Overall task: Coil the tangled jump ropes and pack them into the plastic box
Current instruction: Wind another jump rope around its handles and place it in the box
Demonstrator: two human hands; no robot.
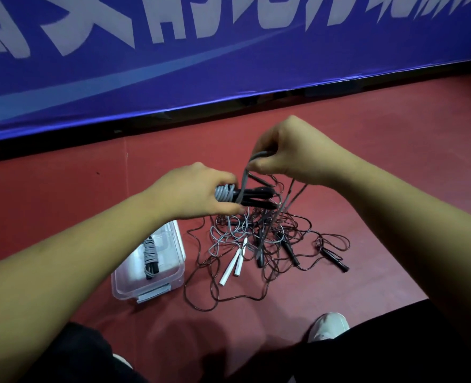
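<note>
Jump ropes [267,239] lie tangled on the floor [380,161] beside the plastic box [173,275], which holds one coiled bundle [150,257]. Left hand [198,193] grips a half-wound grey rope [223,194]; right hand [292,153] pinches its loop.

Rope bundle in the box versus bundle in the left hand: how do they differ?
Boxed bundle lies in the plastic box; held bundle sits in the left hand. Boxed bundle is fully wound; held bundle's cord trails to the right hand. Both: grey cord, black handles.
</note>
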